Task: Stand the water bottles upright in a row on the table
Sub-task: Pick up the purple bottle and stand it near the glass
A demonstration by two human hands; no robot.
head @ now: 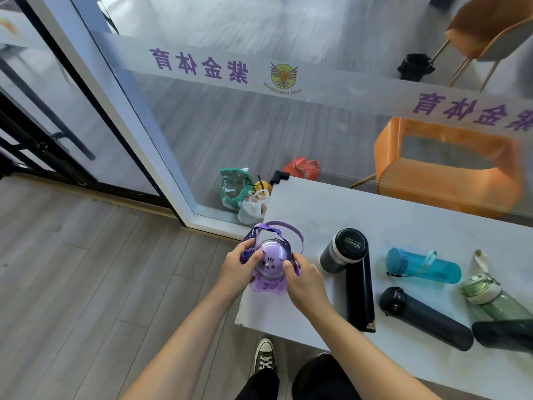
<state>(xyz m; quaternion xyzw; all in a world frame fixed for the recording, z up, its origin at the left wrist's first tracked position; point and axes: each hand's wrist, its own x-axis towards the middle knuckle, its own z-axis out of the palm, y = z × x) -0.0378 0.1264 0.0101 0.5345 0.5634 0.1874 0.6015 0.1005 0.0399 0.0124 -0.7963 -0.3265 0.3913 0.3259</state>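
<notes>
A purple cartoon bottle with a domed lid and a purple strap stands upright at the left end of the white table. My left hand and my right hand grip it from both sides. A grey flask stands upright just to its right. Lying flat are a slim black flask, a blue bottle, a dark grey flask, a green bottle and a dark bottle at the right edge.
A glass wall with purple lettering runs behind the table. Bags sit on the floor by the table's far left corner. Orange chairs stand behind the glass. My shoe is on the wooden floor below the table's near edge.
</notes>
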